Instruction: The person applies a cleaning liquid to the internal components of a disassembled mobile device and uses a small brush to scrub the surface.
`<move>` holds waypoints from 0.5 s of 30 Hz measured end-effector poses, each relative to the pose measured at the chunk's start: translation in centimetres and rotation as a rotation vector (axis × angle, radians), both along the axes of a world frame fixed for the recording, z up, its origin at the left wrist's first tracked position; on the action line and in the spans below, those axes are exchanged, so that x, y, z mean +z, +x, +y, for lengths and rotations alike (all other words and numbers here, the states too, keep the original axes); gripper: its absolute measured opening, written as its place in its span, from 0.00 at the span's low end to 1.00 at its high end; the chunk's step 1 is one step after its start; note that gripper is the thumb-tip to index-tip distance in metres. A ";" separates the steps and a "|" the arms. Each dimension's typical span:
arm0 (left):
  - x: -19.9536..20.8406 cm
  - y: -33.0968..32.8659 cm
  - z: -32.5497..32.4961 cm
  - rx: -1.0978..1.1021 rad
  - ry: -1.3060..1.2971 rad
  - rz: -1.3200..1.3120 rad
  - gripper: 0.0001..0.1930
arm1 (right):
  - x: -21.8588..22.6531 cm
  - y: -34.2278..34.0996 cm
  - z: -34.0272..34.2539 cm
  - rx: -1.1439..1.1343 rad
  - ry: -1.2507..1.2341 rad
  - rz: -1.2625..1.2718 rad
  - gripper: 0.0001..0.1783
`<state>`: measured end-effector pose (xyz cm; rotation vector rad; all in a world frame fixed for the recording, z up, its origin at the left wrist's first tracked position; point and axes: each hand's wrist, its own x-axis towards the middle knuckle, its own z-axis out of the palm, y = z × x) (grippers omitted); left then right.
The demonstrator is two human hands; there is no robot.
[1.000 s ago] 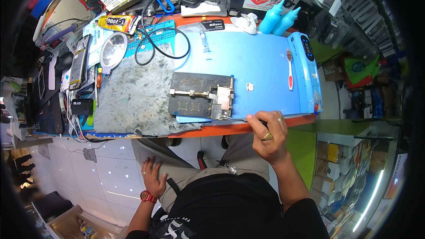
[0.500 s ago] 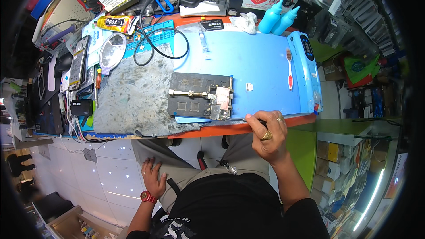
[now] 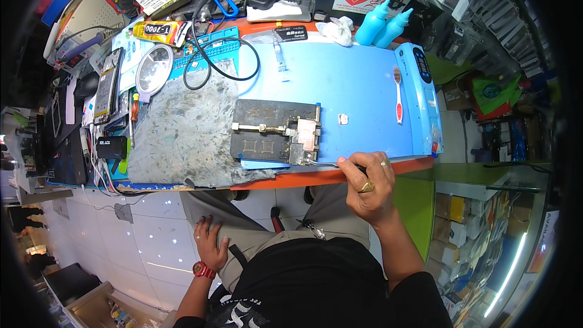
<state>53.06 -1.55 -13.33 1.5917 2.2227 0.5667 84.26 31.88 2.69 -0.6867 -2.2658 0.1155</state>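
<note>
My right hand (image 3: 369, 189) is at the front edge of the bench, its fingers pinching a slim dark metal tool like tweezers (image 3: 326, 164). The tool's thin tip points left and reaches the lower right corner of a dark board holder (image 3: 264, 115). Clamped at the holder's right side is a small circuit board (image 3: 307, 133), with a metal slide bar (image 3: 260, 128) to its left. My left hand (image 3: 211, 243) rests on my left thigh, fingers spread, holding nothing. A small pale part (image 3: 343, 119) lies on the blue mat (image 3: 364, 85), right of the holder.
On the mat's right stand a brush (image 3: 398, 100) and a blue device with a display (image 3: 420, 79). Two blue squeeze bottles (image 3: 379, 24) are behind. A black cable (image 3: 258, 64), a yellow tube (image 3: 161, 32), a round lens (image 3: 154, 69) and a screwdriver (image 3: 135, 108) crowd the left.
Almost nothing differs. My right hand and the tool keep their place at the holder's corner, and my left hand stays on the thigh.
</note>
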 end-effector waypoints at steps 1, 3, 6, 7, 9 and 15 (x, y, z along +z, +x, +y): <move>0.0 0.0 0.0 0.001 -0.001 0.000 0.24 | 0.0 0.0 0.0 -0.001 -0.002 0.000 0.28; -0.1 0.0 -0.1 0.000 0.000 0.000 0.24 | 0.1 -0.1 0.0 -0.003 -0.008 0.001 0.28; -0.1 -0.1 -0.1 -0.003 0.002 -0.002 0.24 | 0.1 -0.1 0.0 -0.004 -0.012 0.004 0.28; -0.1 -0.1 -0.1 -0.003 0.000 -0.002 0.24 | 0.1 -0.1 0.0 -0.004 -0.011 0.006 0.28; -0.1 -0.1 0.0 -0.002 -0.002 -0.004 0.24 | 0.1 -0.1 0.0 -0.006 -0.010 0.010 0.28; -0.2 -0.1 -0.1 0.000 0.005 0.004 0.24 | 0.5 0.4 -0.1 -0.061 -0.034 0.064 0.24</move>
